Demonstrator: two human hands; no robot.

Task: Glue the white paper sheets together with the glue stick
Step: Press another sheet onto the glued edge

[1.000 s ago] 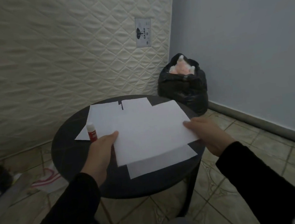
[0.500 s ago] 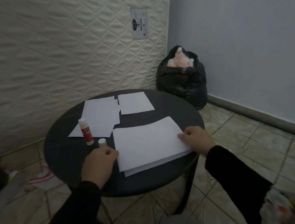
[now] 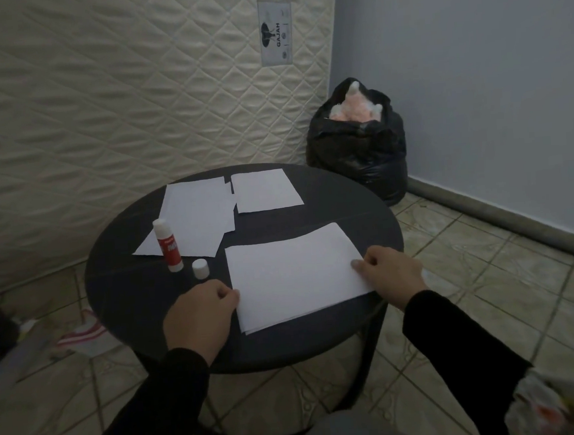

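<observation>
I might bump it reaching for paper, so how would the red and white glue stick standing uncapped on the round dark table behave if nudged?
The red and white glue stick stands upright, tall and narrow, so it would probably tip easily. Being cylindrical, it would likely roll across the round dark table. Its small white cap is off, so a fall might smear glue.

Desk front-left: bare dark top of the round desk [image 3: 123,298], open for a hand to pass.
Desk centre-left: glue stick [image 3: 167,245] upright, its cap [image 3: 200,268] just beside it; narrow gap between them.
Desk front-centre: stacked sheets [image 3: 294,278] lying flat, left hand [image 3: 201,318] at the left edge, right hand [image 3: 391,274] at the right edge.
Desk rear: loose sheets [image 3: 196,217] overlapping, another sheet [image 3: 264,190] just beside; all flat, no height to clear.
Desk middle band: bare strip between rear sheets and front stack.
Behind desk: quilted mattress [image 3: 115,110] upright, near the rear rim.
Right rear corner: black bag [image 3: 359,150] on the floor, apart from the desk.
Right side: tiled floor [image 3: 489,270] open.
</observation>
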